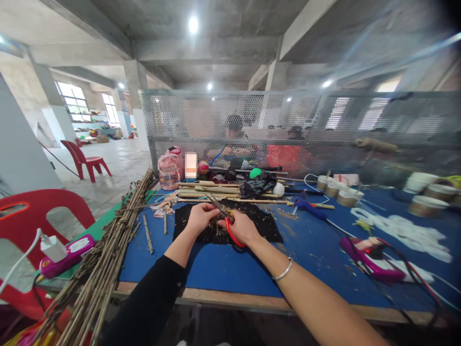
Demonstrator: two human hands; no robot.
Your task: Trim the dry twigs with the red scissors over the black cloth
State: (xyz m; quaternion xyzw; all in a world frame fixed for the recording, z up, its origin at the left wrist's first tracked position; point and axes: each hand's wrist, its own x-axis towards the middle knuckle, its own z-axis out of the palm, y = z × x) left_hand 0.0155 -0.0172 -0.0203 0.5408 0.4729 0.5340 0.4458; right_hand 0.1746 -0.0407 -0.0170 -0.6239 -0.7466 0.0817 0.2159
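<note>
Scissors with red handles (pixel 229 231) are gripped in my right hand (pixel 245 228), their blades pointing up and to the left. My left hand (pixel 200 217) is closed in a pinch close by the blades; what its fingertips hold is too small to make out. Below both hands lies a black cloth (pixel 268 231) strewn with small dry plant scraps. Just behind the cloth, several pale cut sticks (pixel 209 189) lie across the blue table (pixel 223 274).
A long bundle of dry stalks (pixel 108 250) leans over the table's left edge. To the right are a blue glue gun (pixel 311 210), a purple power strip (pixel 374 264) with cords and several tubs (pixel 348 196). Behind stands a perforated metal screen (pixel 201 113), with people beyond it.
</note>
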